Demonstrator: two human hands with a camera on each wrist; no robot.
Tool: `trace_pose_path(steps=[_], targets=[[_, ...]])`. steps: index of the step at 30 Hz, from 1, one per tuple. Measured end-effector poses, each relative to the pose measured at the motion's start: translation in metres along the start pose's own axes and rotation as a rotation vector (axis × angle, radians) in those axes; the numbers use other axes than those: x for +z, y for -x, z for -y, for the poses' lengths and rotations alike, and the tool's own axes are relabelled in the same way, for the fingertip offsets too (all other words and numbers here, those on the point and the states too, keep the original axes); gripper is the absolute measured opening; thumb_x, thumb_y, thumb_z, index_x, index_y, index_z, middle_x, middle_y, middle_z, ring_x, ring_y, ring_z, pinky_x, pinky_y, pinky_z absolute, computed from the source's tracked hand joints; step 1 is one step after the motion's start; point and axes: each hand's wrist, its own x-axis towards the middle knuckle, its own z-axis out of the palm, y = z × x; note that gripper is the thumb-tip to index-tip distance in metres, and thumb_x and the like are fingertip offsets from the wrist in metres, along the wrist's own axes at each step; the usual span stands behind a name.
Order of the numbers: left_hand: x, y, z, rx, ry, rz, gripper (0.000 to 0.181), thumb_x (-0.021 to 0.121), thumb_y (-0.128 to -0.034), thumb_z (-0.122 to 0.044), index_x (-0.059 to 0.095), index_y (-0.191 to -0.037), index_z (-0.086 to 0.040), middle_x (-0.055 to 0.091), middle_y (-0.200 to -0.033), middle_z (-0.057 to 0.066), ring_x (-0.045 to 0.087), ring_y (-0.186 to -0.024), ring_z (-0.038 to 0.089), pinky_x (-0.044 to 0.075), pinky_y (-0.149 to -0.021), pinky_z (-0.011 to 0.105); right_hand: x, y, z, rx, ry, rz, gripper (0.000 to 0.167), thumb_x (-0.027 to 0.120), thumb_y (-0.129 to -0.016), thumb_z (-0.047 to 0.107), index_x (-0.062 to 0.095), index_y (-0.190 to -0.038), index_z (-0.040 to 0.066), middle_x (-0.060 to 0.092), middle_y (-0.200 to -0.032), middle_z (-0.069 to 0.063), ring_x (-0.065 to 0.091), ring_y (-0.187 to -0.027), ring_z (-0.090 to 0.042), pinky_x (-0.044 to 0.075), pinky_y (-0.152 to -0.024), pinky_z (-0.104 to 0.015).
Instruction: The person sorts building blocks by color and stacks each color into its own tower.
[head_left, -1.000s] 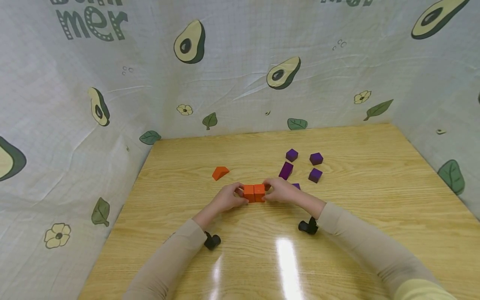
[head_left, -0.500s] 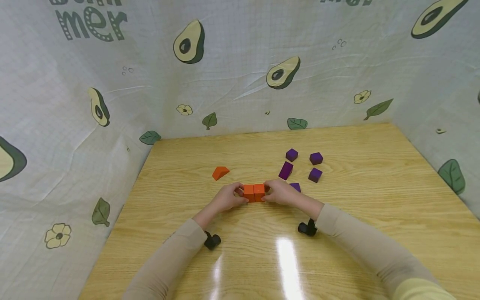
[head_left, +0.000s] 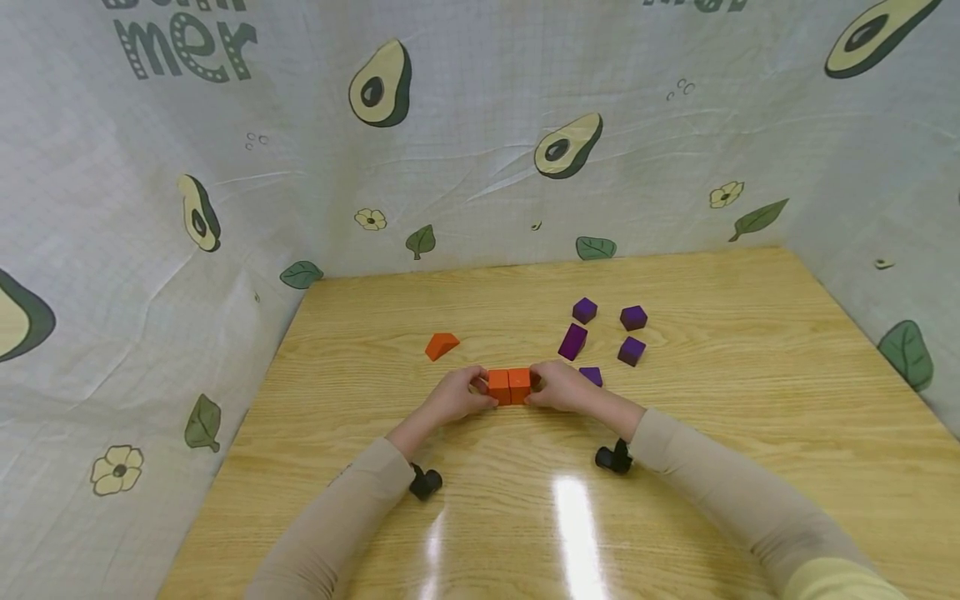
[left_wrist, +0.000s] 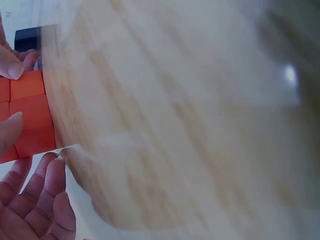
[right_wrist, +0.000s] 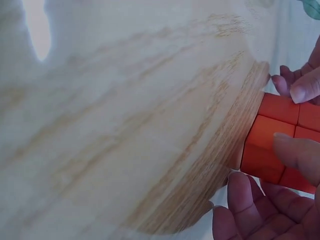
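Observation:
Two orange blocks (head_left: 508,387) stand side by side, touching, on the table in the head view. My left hand (head_left: 459,395) pinches the left one, thumb in front and fingers behind. From the other side my right hand (head_left: 558,387) holds the right one the same way. Both wrist views show a seam-lined cluster of orange blocks (left_wrist: 34,120), with a thumb on the near face and fingers around the far side. In the right wrist view the orange blocks (right_wrist: 265,147) sit between the two hands.
Behind the left hand lies an orange wedge-like block (head_left: 441,345). Several purple cubes (head_left: 632,351) and a longer purple block (head_left: 573,342) are scattered behind the right hand. One purple piece (head_left: 591,376) lies close to that hand. Printed cloth (head_left: 465,167) surrounds the wooden table (head_left: 360,333).
My right hand has shifted very slightly, so more of the purple piece beside it shows. Both hands keep their hold on the orange blocks, which stay in place.

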Motion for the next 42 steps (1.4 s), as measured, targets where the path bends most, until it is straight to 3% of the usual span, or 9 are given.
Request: trace_pose_path(steps=[6,10,13,16,23,28,35,42], targets=[[-0.012,0.002,0.000,-0.067,0.011,0.012,0.038,0.070,-0.0781,-0.011,0.057,-0.114,-0.009,0.060,-0.096,0.003,0.054,-0.080,0.015,0.046,-0.069,0.028,0.001,-0.001,-0.002,-0.016,0.000,-0.005,0.024,0.071,-0.078,0.016,0.063,-0.096,0.003,0.065,-0.091,-0.006,0.057,-0.080,-0.016,0.046,-0.074,-0.032],[-0.029,0.001,0.001,-0.087,-0.006,-0.115,0.033,0.065,-0.0807,-0.006,0.058,-0.113,-0.005,0.059,-0.092,0.006,0.054,-0.073,0.018,0.045,-0.062,0.028,0.001,-0.001,-0.004,-0.018,-0.020,0.005,0.023,0.072,-0.077,0.016,0.062,-0.095,0.003,0.063,-0.089,-0.005,0.054,-0.077,-0.016,0.044,-0.072,-0.031],[-0.042,-0.002,0.004,-0.101,-0.064,-0.240,0.032,0.062,-0.0835,-0.009,0.057,-0.115,-0.004,0.060,-0.096,0.008,0.055,-0.080,0.021,0.045,-0.068,0.032,0.001,-0.001,-0.005,-0.018,-0.044,0.013,0.022,0.072,-0.077,0.015,0.061,-0.093,0.003,0.060,-0.085,-0.004,0.049,-0.074,-0.015,0.041,-0.070,-0.030],[-0.051,-0.007,0.009,-0.139,-0.107,-0.308,0.036,0.061,-0.0852,-0.012,0.054,-0.120,-0.005,0.059,-0.107,0.012,0.056,-0.093,0.026,0.045,-0.077,0.039,0.001,-0.001,-0.005,-0.027,-0.063,0.017,0.021,0.072,-0.076,0.014,0.061,-0.090,0.003,0.057,-0.080,-0.003,0.047,-0.072,-0.015,0.040,-0.067,-0.028],[-0.058,-0.020,0.021,-0.188,-0.115,-0.307,0.049,0.063,-0.0858,-0.016,0.046,-0.130,-0.003,0.050,-0.126,0.018,0.049,-0.114,0.032,0.041,-0.092,0.044,0.000,0.001,-0.002,-0.020,-0.109,0.024,0.019,0.073,-0.076,0.014,0.060,-0.085,0.003,0.054,-0.075,-0.002,0.044,-0.069,-0.014,0.037,-0.064,-0.026],[-0.057,-0.030,0.029,-0.197,-0.144,-0.313,0.054,0.065,-0.0847,-0.022,0.045,-0.131,-0.001,0.049,-0.128,0.017,0.047,-0.116,0.032,0.040,-0.094,0.043,0.000,0.002,-0.003,-0.035,-0.106,0.017,0.018,0.072,-0.076,0.012,0.059,-0.084,0.002,0.053,-0.074,-0.003,0.043,-0.068,-0.014,0.036,-0.063,-0.026],[-0.054,-0.039,0.038,-0.235,-0.083,-0.309,0.054,0.066,-0.0835,-0.023,0.046,-0.129,-0.002,0.050,-0.126,0.018,0.049,-0.111,0.031,0.041,-0.092,0.042,0.001,0.002,-0.002,-0.040,-0.115,0.014,0.019,0.072,-0.076,0.013,0.056,-0.078,0.002,0.050,-0.071,-0.002,0.042,-0.065,-0.014,0.034,-0.060,-0.026],[-0.051,-0.041,0.043,-0.242,-0.052,-0.337,0.047,0.065,-0.0854,-0.022,0.049,-0.125,-0.002,0.053,-0.123,0.018,0.050,-0.110,0.031,0.042,-0.090,0.042,0.002,0.002,-0.003,-0.026,-0.119,-0.001,0.024,0.073,-0.076,0.017,0.060,-0.090,0.002,0.053,-0.076,-0.003,0.043,-0.069,-0.015,0.036,-0.064,-0.027]])
